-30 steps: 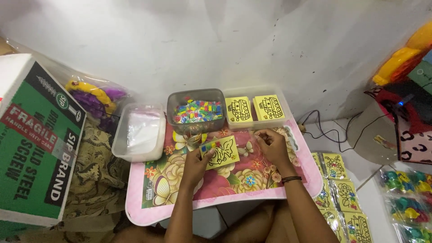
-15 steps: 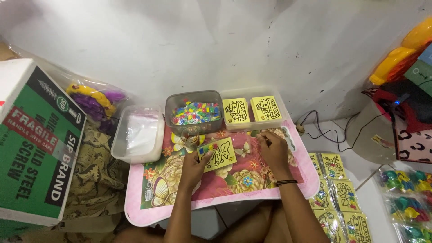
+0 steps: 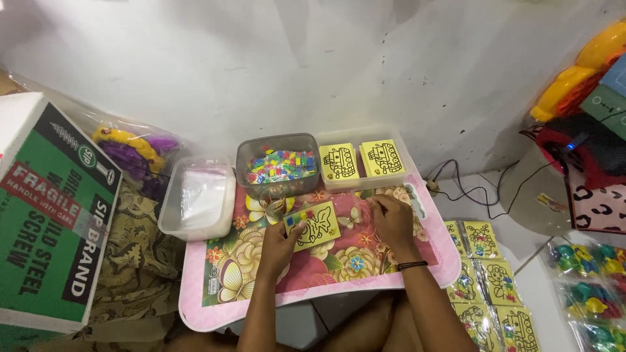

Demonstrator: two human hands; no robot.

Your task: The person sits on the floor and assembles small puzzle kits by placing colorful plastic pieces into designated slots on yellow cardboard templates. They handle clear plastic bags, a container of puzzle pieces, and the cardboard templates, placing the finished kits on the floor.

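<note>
Both hands reach forward, left hand (image 3: 282, 242) fingers curled, right hand (image 3: 392, 220) pinching.

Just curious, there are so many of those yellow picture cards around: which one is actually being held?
The yellow card on the flowered pink table, gripped by the left hand. The others lie untouched: two in the clear tray by the wall, more on the floor.

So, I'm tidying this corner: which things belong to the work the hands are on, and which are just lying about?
In use:
left hand holding yellow picture card
right hand on floral tray
tub of coloured bits
container of yellow cards

Lying about:
cardboard box
white tub
bagged cards
toys
</note>
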